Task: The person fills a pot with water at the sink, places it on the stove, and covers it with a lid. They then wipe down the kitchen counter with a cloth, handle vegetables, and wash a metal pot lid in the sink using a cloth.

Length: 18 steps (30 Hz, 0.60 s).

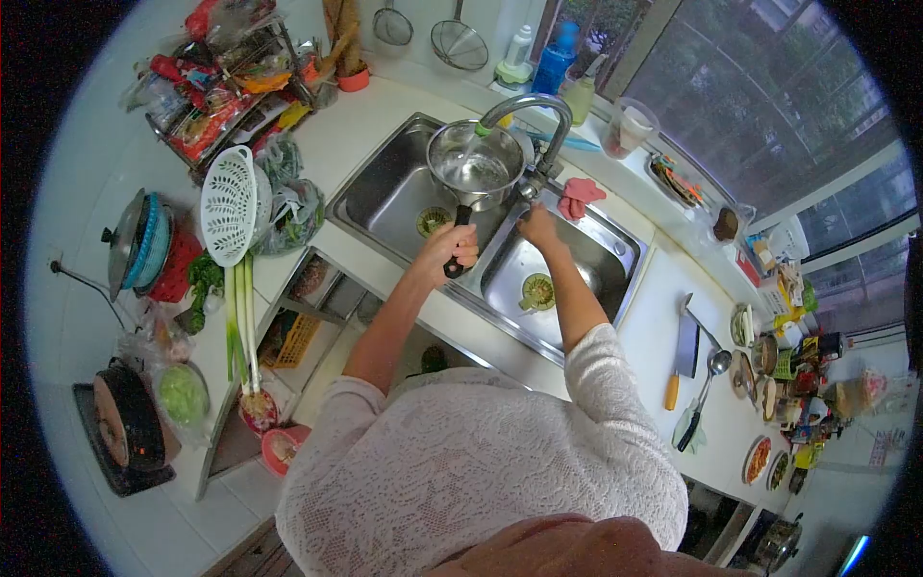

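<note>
My left hand (450, 248) is closed around the black handle of a steel saucepan (492, 198), which is held over the left sink basin (377, 197). The tip of the curved faucet (527, 100), with a green ring, is above the pan's opening. A thin stream seems to run from it, and clear water shows inside the pan. My right hand (540, 229) is at the faucet's base, over the right basin (586, 279), its fingers curled at the faucet lever. The lever is mostly hidden by the hand.
A pink cloth (581, 195) lies behind the right basin. On the right counter are a cleaver (686, 348) and a ladle (717, 363). A white colander (229, 207), scallions (240, 317) and bagged greens (293, 212) stand left. Bottles, including a blue one (555, 67), line the windowsill.
</note>
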Motion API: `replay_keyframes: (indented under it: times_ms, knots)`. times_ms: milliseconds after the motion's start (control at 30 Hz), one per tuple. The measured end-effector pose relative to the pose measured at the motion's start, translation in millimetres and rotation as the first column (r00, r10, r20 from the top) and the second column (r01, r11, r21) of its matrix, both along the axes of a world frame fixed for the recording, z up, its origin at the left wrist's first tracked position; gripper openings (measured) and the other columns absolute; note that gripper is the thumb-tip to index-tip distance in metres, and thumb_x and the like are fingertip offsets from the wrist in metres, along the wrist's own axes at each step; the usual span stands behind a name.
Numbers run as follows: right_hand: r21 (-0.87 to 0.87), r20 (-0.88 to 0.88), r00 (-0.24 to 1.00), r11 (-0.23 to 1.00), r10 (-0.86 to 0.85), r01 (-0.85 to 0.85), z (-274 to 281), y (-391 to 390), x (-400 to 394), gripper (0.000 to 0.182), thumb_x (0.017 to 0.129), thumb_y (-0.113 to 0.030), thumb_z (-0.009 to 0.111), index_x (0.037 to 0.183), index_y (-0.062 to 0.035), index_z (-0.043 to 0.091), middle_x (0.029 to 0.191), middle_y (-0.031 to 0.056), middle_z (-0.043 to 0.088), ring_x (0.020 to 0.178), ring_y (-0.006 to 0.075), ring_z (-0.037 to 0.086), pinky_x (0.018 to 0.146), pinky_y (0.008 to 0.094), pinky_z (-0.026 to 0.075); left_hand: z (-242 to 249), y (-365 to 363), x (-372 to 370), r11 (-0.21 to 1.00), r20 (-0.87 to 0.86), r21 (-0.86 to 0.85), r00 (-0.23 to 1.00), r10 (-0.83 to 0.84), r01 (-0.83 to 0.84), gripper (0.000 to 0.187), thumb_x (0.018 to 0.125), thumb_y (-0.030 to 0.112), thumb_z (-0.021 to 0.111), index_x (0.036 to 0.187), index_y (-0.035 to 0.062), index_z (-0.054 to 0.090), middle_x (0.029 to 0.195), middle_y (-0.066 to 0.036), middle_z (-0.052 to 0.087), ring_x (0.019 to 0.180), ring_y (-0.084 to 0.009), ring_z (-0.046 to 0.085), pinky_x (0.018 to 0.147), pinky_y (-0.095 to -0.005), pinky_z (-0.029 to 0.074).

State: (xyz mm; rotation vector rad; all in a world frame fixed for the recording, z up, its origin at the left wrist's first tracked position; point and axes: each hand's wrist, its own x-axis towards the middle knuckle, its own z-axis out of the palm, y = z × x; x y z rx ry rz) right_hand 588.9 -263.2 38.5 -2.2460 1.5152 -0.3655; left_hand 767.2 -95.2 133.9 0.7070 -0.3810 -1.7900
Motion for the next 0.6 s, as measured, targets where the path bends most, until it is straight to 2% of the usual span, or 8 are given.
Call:
replay_keyframes:
  times_ms: [67,200,300,367,467,600]
  knots:
    - [-0.012,0.022,0.997,0.997,0.075,-0.075,5,2,-1,0.06,0.072,-0.024,0.065,0.119,0.0051,0.041,0.122,0.0284,0.042,0.112,0.0406,0.044,0.093,0.0429,0.038,-3,-1,-1,0.999,-0.063,0.031,0.998,-0.01,0.012,0.028,0.09,0.016,0.049,0.064,0.0105,0.041,0.052,0.005,0.034,0.039,-0.0047,0.029,0.034,-0.0214,0.021]
    - [-0.043,0.057,0.997,0.998,0.042,-0.04,-5,0,-1,0.061,0.072,-0.022,0.065,0.121,0.0048,0.039,0.123,0.0294,0.04,0.112,0.0417,0.043,0.095,0.0424,0.038,-2,1,-3,1.0,-0.046,0.01,0.999,0.02,-0.019,0.028,0.09,0.016,0.048,0.064,0.0106,0.039,0.051,0.005,0.033,0.039,-0.0049,0.029,0.034,-0.0213,0.02]
    - [0.004,0.113,0.993,1.0,0.027,-0.028,-3,3,-1,0.061,0.072,-0.021,0.064,0.121,0.0046,0.039,0.125,0.0305,0.039,0.114,0.0416,0.042,0.096,0.0423,0.037,-6,1,-2,1.0,-0.029,0.016,0.999,0.024,-0.024,0.027,0.09,0.016,0.048,0.065,0.011,0.039,0.051,0.005,0.033,0.039,-0.0049,0.029,0.034,-0.0211,0.02]
    - [-0.02,0.246,0.969,1.0,0.0,0.005,-3,6,1,0.047,0.07,-0.017,0.066,0.105,0.0074,0.046,0.11,0.0291,0.044,0.108,0.0441,0.042,0.094,0.0416,0.037,-11,1,0,1.0,-0.022,-0.006,1.0,0.006,-0.006,0.027,0.09,0.015,0.048,0.065,0.0115,0.038,0.052,0.005,0.033,0.039,-0.0046,0.029,0.034,-0.021,0.02]
    - [-0.107,0.22,0.975,0.994,0.016,0.008,-30,-5,0,0.05,0.069,-0.018,0.067,0.107,0.0058,0.045,0.112,0.0282,0.044,0.109,0.0428,0.042,0.094,0.0415,0.036,1,7,-2,0.999,0.0,0.031,0.999,0.033,-0.033,0.027,0.09,0.015,0.048,0.065,0.0117,0.038,0.052,0.005,0.033,0.04,-0.0044,0.029,0.034,-0.0208,0.02]
    - [-0.063,0.226,0.974,0.997,-0.017,0.032,-22,-1,0,0.054,0.068,-0.019,0.068,0.111,0.0039,0.045,0.116,0.0288,0.042,0.11,0.0421,0.041,0.095,0.0415,0.035,0,9,1,1.0,0.028,0.0,0.999,0.021,-0.021,0.027,0.09,0.015,0.049,0.065,0.0119,0.037,0.052,0.006,0.033,0.04,-0.0042,0.029,0.035,-0.0205,0.021]
